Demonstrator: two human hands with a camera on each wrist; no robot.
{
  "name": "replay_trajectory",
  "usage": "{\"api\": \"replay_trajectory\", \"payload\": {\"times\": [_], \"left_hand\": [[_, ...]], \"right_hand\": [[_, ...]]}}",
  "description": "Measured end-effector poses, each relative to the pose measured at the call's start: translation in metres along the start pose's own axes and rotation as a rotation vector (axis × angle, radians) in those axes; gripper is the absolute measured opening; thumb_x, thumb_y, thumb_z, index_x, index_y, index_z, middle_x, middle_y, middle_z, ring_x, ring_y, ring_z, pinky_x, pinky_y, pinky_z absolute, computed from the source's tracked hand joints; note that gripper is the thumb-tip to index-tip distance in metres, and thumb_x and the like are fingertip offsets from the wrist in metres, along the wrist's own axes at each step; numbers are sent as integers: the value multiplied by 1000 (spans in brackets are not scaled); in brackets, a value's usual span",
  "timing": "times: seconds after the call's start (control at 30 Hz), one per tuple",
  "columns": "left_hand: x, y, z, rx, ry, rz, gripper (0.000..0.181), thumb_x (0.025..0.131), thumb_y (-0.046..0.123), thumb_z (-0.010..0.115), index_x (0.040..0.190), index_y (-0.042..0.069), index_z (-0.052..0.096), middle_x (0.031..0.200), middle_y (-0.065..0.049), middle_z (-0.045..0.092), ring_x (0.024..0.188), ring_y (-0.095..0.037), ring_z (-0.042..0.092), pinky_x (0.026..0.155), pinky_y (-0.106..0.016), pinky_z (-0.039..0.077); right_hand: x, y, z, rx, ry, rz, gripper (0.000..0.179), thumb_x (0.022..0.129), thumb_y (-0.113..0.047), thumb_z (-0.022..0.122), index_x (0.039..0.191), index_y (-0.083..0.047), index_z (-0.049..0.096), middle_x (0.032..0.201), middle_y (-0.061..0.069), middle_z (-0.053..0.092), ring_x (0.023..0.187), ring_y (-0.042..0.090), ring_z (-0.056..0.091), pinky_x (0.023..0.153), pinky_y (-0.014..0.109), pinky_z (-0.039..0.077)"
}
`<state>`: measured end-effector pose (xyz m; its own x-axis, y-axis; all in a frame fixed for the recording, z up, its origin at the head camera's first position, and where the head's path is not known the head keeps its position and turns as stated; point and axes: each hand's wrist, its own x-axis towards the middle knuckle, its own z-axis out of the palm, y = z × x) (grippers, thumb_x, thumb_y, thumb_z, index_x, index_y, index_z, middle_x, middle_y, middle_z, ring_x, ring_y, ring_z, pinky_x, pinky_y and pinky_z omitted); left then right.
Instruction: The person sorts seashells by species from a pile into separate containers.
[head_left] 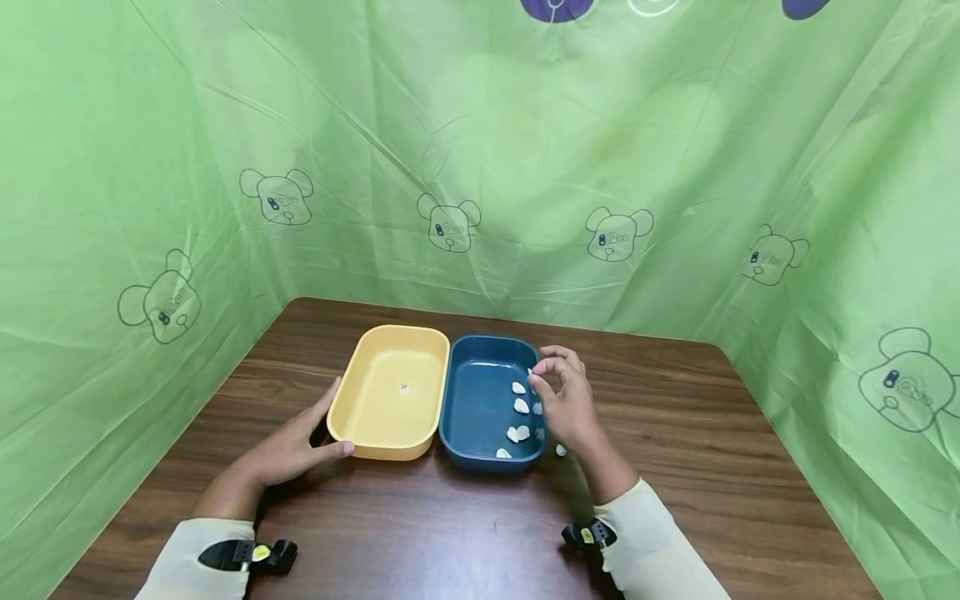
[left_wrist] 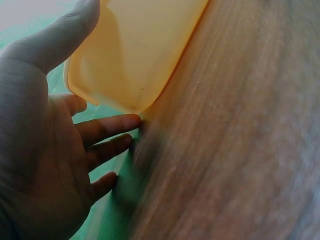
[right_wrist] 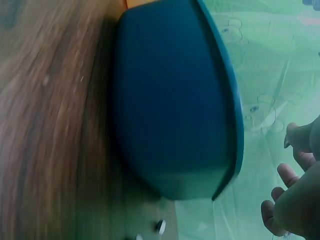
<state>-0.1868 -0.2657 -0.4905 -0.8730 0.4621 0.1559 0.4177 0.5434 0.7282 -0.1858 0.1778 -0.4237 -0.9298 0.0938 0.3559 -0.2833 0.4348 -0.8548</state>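
My left hand [head_left: 291, 442] lies against the near left corner of a yellow tray [head_left: 337, 429], thumb at the front rim. In the left wrist view, the fingers of the left hand [left_wrist: 65, 145] are spread and fairly straight beside the tray's end. Over the right rim of a blue tray [head_left: 480, 417], my right hand [head_left: 567, 398] pinches a small white piece [head_left: 530, 372] between thumb and forefinger. Several similar white shell-like pieces [head_left: 521, 406] lie along the right side inside the blue tray. One small pale piece [head_left: 404, 389] is in the yellow tray.
The two trays stand side by side on a dark wooden table [head_left: 660, 433]. Another white piece [head_left: 561, 450] lies on the wood by the right wrist. Green curtain [head_left: 517, 150] printed with bear faces encloses the back and sides.
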Motion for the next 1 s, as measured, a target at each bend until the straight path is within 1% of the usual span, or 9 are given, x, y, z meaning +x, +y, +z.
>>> {"api": "replay_trajectory", "payload": {"times": [0.07,0.1,0.2,0.27,0.43,0.63,0.73,0.87,1.0], "left_hand": [[0,0,0,-4,1,3,112,97,30,84,178,19,7,181,-28,14,161,-55,23,114,-3,12],[0,0,1,-5,2,5,112,97,30,84,178,19,7,181,-28,14,161,-55,23,114,-3,12],[0,0,1,-6,-1,5,112,97,30,84,178,20,7,181,-28,14,161,-55,23,114,-3,11],[0,0,0,-10,-1,5,112,97,29,84,178,19,7,181,-29,14,161,-55,23,114,-3,12],[1,-1,0,-3,1,5,113,97,30,84,178,22,6,181,-29,14,161,-55,23,115,-4,12],[1,-2,0,-6,-2,8,112,97,30,84,178,18,7,181,-29,14,161,-55,22,113,-2,11],[1,-2,0,-8,-3,2,113,97,30,84,178,19,6,181,-30,14,161,-55,22,113,-2,11],[1,-1,0,7,-1,-7,113,98,31,84,178,24,5,181,-29,14,161,-54,23,116,-5,13],[1,1,0,19,0,-13,113,97,32,84,178,22,6,181,-28,15,161,-53,24,120,-10,17]], "right_hand": [[0,-4,5,5,-15,-16,7,102,3,71,98,-2,68,150,14,57,145,33,45,111,49,44],[0,-7,7,6,-21,-28,7,102,3,72,97,-2,68,150,14,57,145,34,44,114,50,42],[-1,-14,15,14,-45,-50,9,102,1,72,96,-3,68,150,14,58,146,35,44,115,51,42],[-2,-18,22,22,-55,-71,9,102,0,73,95,-4,69,148,13,59,146,36,44,115,52,39],[-6,-31,40,34,-94,-102,10,102,-3,75,94,-7,70,147,14,60,147,37,45,119,57,36],[-11,-45,64,45,-157,-89,10,102,-4,75,94,-8,71,148,13,60,146,36,44,120,58,36],[-12,-50,75,51,-197,-85,10,102,-4,75,94,-8,71,149,15,59,147,38,43,121,61,34],[-14,-53,88,45,-254,-78,10,102,-4,75,93,-7,72,149,19,58,147,40,43,122,62,34],[-17,-55,97,34,-282,-65,10,103,-5,74,94,-7,72,149,20,57,147,39,42,122,62,35]]}}
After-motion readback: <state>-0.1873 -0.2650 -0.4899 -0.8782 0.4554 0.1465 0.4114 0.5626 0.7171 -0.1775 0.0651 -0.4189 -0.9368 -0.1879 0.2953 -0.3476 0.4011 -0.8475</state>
